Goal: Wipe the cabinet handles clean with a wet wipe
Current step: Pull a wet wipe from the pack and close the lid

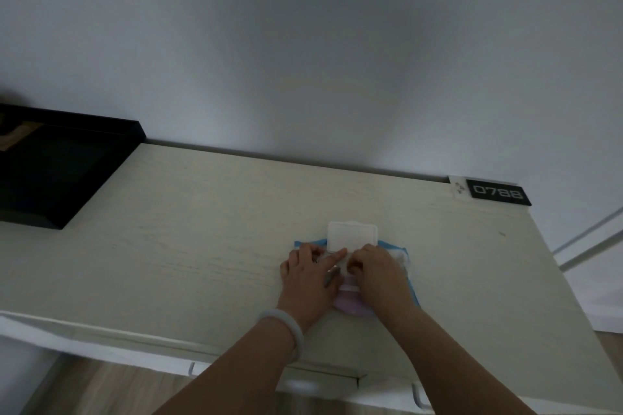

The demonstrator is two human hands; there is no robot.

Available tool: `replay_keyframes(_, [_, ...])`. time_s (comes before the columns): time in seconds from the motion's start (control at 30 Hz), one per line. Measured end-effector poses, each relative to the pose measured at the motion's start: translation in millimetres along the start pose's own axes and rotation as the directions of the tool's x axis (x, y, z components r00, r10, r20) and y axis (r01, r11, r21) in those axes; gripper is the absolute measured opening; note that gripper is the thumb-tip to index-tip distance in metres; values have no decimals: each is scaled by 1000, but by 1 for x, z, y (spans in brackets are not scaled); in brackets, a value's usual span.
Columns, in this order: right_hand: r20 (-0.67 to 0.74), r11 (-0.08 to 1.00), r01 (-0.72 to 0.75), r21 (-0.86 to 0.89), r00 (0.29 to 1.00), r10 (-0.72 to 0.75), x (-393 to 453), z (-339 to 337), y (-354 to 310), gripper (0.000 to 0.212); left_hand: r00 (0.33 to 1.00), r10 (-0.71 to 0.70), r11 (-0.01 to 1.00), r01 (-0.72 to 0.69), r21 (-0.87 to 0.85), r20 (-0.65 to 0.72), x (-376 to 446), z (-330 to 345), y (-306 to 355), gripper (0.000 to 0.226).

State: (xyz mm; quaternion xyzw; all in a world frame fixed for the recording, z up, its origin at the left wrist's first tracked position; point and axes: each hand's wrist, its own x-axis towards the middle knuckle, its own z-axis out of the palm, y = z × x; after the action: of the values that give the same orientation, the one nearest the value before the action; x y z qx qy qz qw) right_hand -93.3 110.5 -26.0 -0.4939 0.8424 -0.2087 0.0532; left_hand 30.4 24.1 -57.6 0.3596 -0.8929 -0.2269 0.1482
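Wet wipe pack lies on the cabinet top with its lid open, left hand pressing it, right hand fingers curled at the opening, handles not yet wiped.

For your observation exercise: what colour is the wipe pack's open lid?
White; the lid shows best in the head view.

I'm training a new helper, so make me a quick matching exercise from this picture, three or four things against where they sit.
Things:
1. wipes pack
2. black tray
3. number plate
4. bracelet

Places:
A. far right corner of the cabinet top
B. left wrist
C. under both hands
D. far left of the cabinet top

Pairs: 1-C, 2-D, 3-A, 4-B
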Motion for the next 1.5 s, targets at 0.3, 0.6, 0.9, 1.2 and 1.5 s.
replay_keyframes(0.3, [124,983,137,-125,985,-122,1,-11,2,20,997,1,1000,-3,27,71,0,-5,3,67])
replay_keyframes(0.6, [-67,800,-330,501,907,416,2,-21,2,12,997,15,1000,-14,-3,75,1,-4,0,71])
replay_keyframes(0.9, [-85,765,-394,509,862,500,-5,-27,-4,19,995,20,1000,-22,20,94,6,-11,8,50])
replay_keyframes(1.2, [-154,930,-261,260,939,307,-7,-25,-12,13,1000,-14,997,13,-73,-17,12,-13,20,38])
replay_keyframes(1.5, [231,363,-469,805,811,537,-1,-53,-21,17,991,-88,942,115,-316,99,24,-16,24,18])
